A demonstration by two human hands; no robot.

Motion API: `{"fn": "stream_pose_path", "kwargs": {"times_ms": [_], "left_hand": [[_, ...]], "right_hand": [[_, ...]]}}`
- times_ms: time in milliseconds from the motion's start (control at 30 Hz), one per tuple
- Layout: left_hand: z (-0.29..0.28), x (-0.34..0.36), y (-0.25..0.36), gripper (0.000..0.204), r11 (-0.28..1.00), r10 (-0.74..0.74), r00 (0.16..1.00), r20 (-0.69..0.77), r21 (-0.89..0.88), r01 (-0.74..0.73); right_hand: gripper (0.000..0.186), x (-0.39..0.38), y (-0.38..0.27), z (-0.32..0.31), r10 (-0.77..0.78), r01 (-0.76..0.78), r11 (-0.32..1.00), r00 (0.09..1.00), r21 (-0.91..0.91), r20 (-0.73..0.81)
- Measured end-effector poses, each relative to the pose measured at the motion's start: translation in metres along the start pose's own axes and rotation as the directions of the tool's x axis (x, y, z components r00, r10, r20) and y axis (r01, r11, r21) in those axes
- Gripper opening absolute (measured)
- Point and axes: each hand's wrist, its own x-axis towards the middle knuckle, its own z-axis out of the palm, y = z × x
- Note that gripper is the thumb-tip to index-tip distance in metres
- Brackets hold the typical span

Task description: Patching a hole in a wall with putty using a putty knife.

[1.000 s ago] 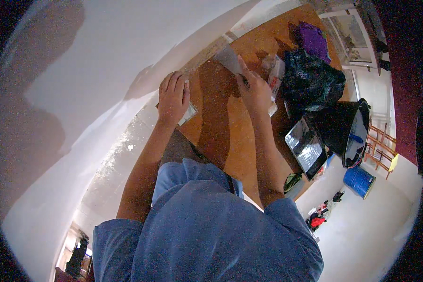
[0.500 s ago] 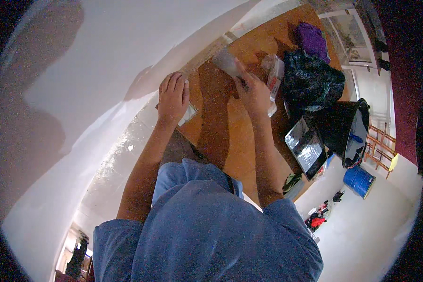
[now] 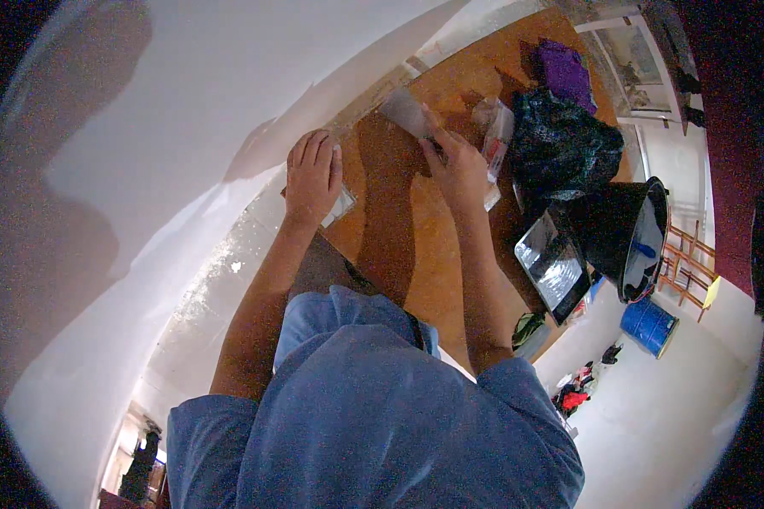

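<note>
A flat, greyish, see-through piece like a small plastic bag (image 3: 403, 111) lies toward the far edge of the brown wooden table (image 3: 433, 263). My right hand (image 3: 458, 168) pinches its near right end between thumb and forefinger. At the table's left edge, my left hand (image 3: 312, 178) rests palm down, its fingers lying side by side and slightly bent. Partly under its wrist is a pale, clear-looking packet (image 3: 340, 207); what lies beneath the palm is hidden. Just beyond my right hand lies a clear plastic wrapping (image 3: 496, 140) with a reddish mark.
Dark shiny bag (image 3: 560, 144) and purple cloth bundle (image 3: 564, 75) sit at the far right. Nearer are a black bucket-like container (image 3: 607, 225) and a tablet-like dark screen (image 3: 552, 265). A white wall (image 3: 187, 102) borders the left. A blue drum (image 3: 648, 328) stands beyond the table.
The greyish piece and my right fingertips have shifted very slightly left. My left hand has stayed in place.
</note>
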Motion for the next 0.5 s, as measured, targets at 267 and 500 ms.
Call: {"fn": "stream_pose_path", "kwargs": {"times_ms": [267,500], "left_hand": [[0.000,0.000,-0.001,0.024,1.000,-0.002,1.000,0.011,0.015,0.002],[0.002,0.000,0.000,0.024,1.000,-0.009,1.000,0.011,0.016,0.009]], "right_hand": [[0.050,-0.003,0.001,0.007,0.040,-0.036,0.992,0.999,-0.120,0.030],[0.049,-0.001,0.002,0.004,0.037,-0.028,0.986,0.998,-0.162,0.049]]}}
